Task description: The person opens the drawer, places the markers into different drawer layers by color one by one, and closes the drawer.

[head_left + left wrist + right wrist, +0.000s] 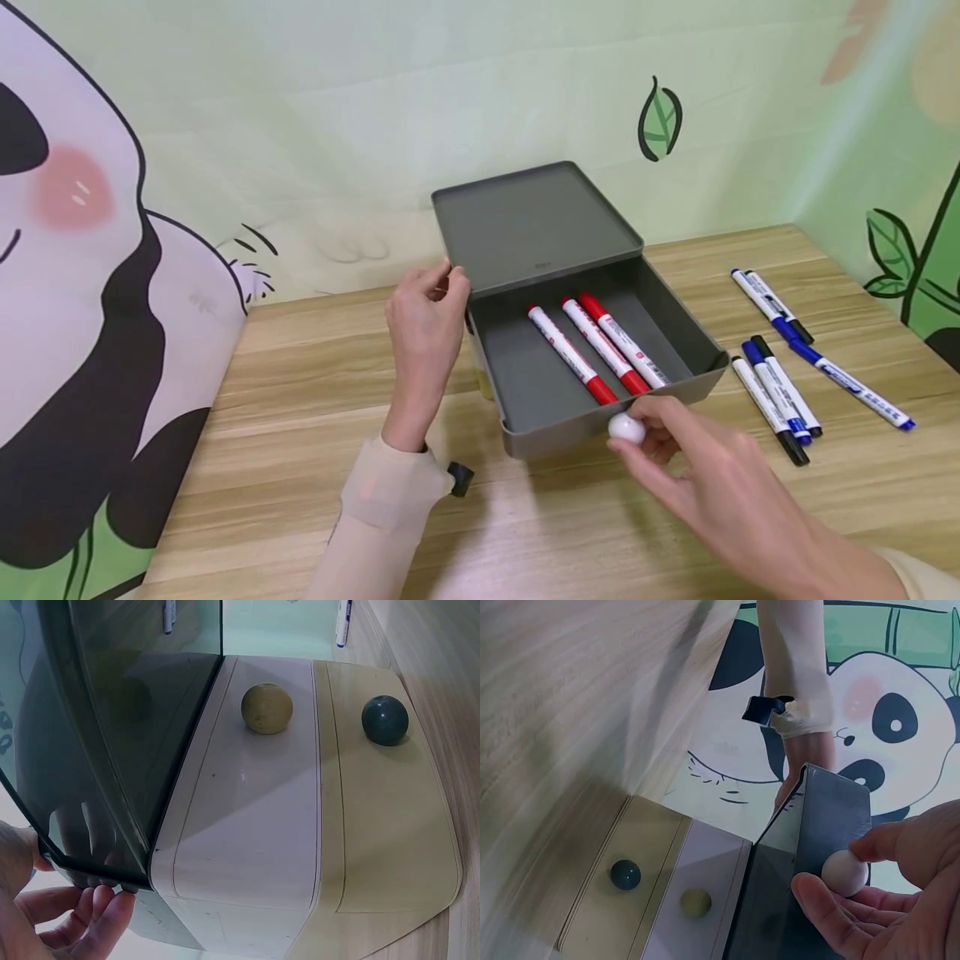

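A desktop drawer cabinet has a grey top (536, 225) and its grey upper drawer (517, 400) pulled out towards me. Several red-capped markers would overstate it: three red whiteboard markers (562, 343) lie side by side in that drawer. My right hand (712, 467) pinches the drawer's round white knob (845, 873) between thumb and fingers. At the cabinet's left front corner, my left hand (427, 342) grips the edge with bent fingers (105, 922). Below the grey drawer are a lilac drawer front (247, 795) with a yellow knob (267, 709) and a yellow front (390, 825) with a dark knob (385, 720).
Several blue and black whiteboard markers (783, 396) lie on the wooden table (300, 400) to the right of the cabinet. Behind the table stands a pale green backdrop (337, 125) with a printed panda (67, 333) at left.
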### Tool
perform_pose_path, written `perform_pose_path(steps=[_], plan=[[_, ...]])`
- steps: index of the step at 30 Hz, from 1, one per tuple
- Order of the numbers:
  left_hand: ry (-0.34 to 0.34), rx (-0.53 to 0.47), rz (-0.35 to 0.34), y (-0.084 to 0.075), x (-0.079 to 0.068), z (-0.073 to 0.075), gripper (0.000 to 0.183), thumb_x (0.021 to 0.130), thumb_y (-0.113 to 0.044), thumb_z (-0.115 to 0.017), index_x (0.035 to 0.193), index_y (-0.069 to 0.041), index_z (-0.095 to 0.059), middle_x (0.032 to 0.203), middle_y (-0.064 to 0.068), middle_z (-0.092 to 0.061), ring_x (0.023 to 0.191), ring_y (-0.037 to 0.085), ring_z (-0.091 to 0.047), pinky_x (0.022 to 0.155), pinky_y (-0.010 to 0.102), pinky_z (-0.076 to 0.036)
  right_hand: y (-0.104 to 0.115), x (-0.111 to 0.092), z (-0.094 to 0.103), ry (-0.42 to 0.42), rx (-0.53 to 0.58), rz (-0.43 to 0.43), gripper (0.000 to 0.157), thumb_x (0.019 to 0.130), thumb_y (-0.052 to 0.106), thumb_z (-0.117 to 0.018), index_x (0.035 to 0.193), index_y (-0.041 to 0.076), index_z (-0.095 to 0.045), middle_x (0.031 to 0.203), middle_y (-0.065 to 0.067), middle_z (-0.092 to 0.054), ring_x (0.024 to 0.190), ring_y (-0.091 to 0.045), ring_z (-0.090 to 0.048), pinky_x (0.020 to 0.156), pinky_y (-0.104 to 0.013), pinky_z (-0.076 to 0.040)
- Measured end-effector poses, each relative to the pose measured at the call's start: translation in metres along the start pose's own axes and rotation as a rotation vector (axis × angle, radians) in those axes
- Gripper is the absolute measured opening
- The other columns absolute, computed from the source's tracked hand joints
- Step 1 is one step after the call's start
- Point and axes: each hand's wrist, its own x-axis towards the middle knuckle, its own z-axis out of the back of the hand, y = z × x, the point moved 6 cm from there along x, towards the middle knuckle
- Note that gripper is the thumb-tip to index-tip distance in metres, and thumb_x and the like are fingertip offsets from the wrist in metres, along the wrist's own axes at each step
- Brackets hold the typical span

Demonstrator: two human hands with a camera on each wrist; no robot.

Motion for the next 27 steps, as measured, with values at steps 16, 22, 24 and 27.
perform_pose_path(steps=[16,22,24,27], plan=[[0.013,0.004,0.029,0.002,0.001,-0.002,0.031,0.093,-0.017,-0.067,0.117,-0.002,-0.077,0.092,0.013,-0.07,0.084,0.025,-0.073,0.078,0.039,-0.057,-0.011,0.03,-0.004,-0.005,0.024,0.003,0.029,0.083,0.001,-0.082,0.106,0.006,-0.065,0.092,0.003,-0.071,0.073,-0.002,-0.062,0.066,-0.011,-0.051],[0.018,0.015,0.039,0.001,0.001,0.0,0.031,0.092,-0.018,-0.067,0.117,-0.003,-0.077,0.093,0.013,-0.071,0.083,0.025,-0.073,0.078,0.039,-0.055,-0.014,0.039,-0.007,-0.005,0.029,-0.004,0.026,0.084,-0.001,-0.081,0.105,0.004,-0.066,0.089,0.002,-0.072,0.07,-0.002,-0.062,0.063,-0.013,-0.052],[0.02,0.017,0.042,0.0,0.002,0.0,0.031,0.092,-0.018,-0.066,0.117,-0.004,-0.078,0.093,0.013,-0.071,0.083,0.025,-0.073,0.078,0.039,-0.055,-0.015,0.042,-0.008,-0.008,0.032,-0.005,0.026,0.084,-0.002,-0.081,0.105,0.004,-0.066,0.088,0.002,-0.072,0.07,-0.003,-0.062,0.062,-0.015,-0.053],[0.024,0.014,0.052,0.0,0.002,0.001,0.031,0.091,-0.018,-0.066,0.117,-0.004,-0.078,0.093,0.012,-0.071,0.083,0.024,-0.073,0.078,0.039,-0.055,-0.017,0.047,-0.009,-0.006,0.034,-0.01,0.026,0.085,-0.003,-0.08,0.105,0.004,-0.066,0.088,0.002,-0.071,0.07,-0.003,-0.062,0.061,-0.017,-0.053]])
